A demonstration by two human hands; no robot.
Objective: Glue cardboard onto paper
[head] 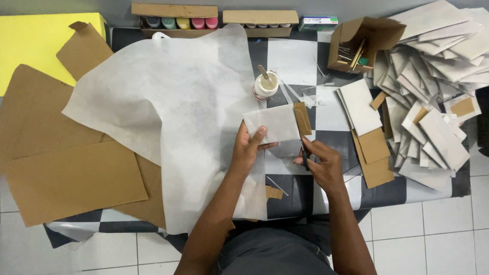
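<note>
Big white sheet: soft and floppy, left of the glue cup.
Left hand: you pinch the white folded piece just below the glue cup.
Folded piece: light, bends easily; hold its edge.
Right hand: closed around dark scissors.
Open room: little; paper pile crowds the right of the cup.

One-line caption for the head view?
Left hand holds a white-covered card; right hand grips scissors beside a glue pot.

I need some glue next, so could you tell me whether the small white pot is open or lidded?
Open: the white pot has no lid, and a stick stands in it.
</note>
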